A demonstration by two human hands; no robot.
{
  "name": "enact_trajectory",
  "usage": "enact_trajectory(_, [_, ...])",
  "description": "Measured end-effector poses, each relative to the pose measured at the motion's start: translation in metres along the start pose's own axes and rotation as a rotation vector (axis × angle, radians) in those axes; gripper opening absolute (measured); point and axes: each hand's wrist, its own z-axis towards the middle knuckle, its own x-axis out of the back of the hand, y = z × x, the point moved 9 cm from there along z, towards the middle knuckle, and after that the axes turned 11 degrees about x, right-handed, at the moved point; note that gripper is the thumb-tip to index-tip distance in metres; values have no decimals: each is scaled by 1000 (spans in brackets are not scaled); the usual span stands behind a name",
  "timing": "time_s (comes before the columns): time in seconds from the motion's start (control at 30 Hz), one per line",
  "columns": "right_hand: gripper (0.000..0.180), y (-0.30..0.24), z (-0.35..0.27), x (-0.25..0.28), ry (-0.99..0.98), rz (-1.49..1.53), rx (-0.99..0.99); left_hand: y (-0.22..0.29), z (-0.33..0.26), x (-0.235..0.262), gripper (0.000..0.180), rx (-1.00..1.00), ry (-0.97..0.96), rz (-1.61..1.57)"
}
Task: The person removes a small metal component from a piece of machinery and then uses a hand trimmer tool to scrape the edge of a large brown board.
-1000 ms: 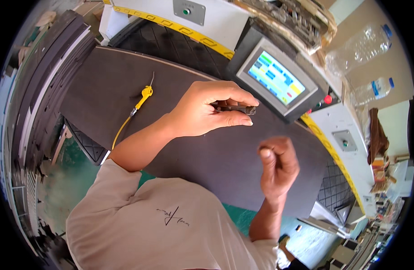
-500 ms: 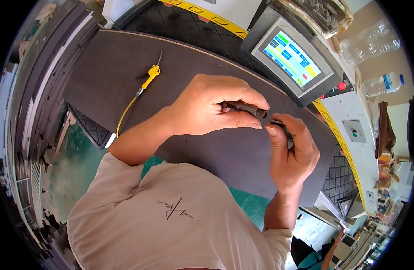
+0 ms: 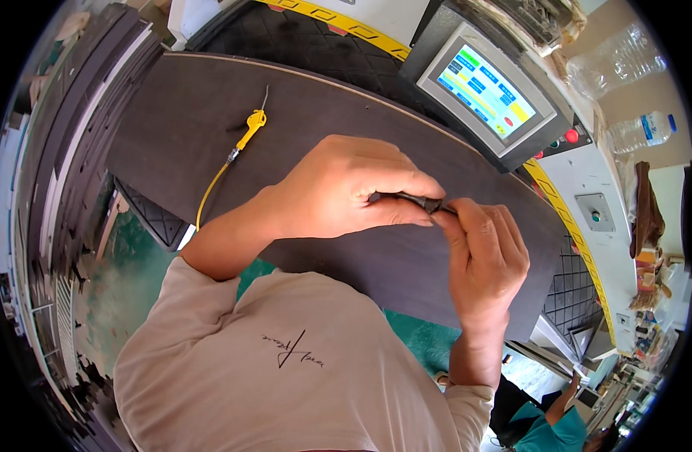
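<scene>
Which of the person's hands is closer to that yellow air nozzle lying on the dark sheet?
Left. The left hand sits just right of and below the yellow air nozzle, pinching a small dark part. The right hand lies farther off, beyond the left.

Most of the small dark object (image 3: 410, 200) hidden inside both hands (image 3: 414, 218).

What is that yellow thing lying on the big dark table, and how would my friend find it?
Start at the big dark sheet that covers the worktable, and look toward its far left part, away from the left hand and right hand. There lies an air blow gun with a thin metal nozzle and a yellow hose trailing back over the near edge. It is the only bright yellow thing on the sheet.
</scene>
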Motion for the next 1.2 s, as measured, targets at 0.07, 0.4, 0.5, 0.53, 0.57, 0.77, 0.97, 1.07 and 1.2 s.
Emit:
enact_trajectory(0.07, [30, 2, 1, -2, -67, 61, 4, 1, 1, -3, 26, -30, -31, 33])
enact_trajectory(0.4, [16, 27, -41, -30, -387, 490, -252, -35, -19, -51, 26, 336, -520, -295])
enact_trajectory(0.5, [18, 37, -68, -44, -474, 807, -463, -32, -23, -63, 31, 363, -662, -354])
enact_trajectory(0.53, [19, 41, -84, -46, -459, 936, -550, -25, -20, -68, 31, 341, -702, -378])
enact_trajectory(0.57, [20, 44, -99, -52, -447, 1081, -633, -19, -17, -71, 31, 334, -735, -396])
enact_trajectory(0.77, [36, 66, -136, -57, 86, 1448, -761, -12, 22, -58, 30, 192, -640, -345])
enact_trajectory(0.97, [30, 81, -164, -46, 137, 979, -823, -19, 75, -8, 27, 113, -348, -147])
enact_trajectory(1.07, [26, 85, -175, -40, 177, 861, -834, -19, 109, 21, 25, 109, -169, -142])
enact_trajectory(1.2, [24, 87, -184, -33, 221, 793, -851, -23, 140, 43, 23, 142, -81, -176])
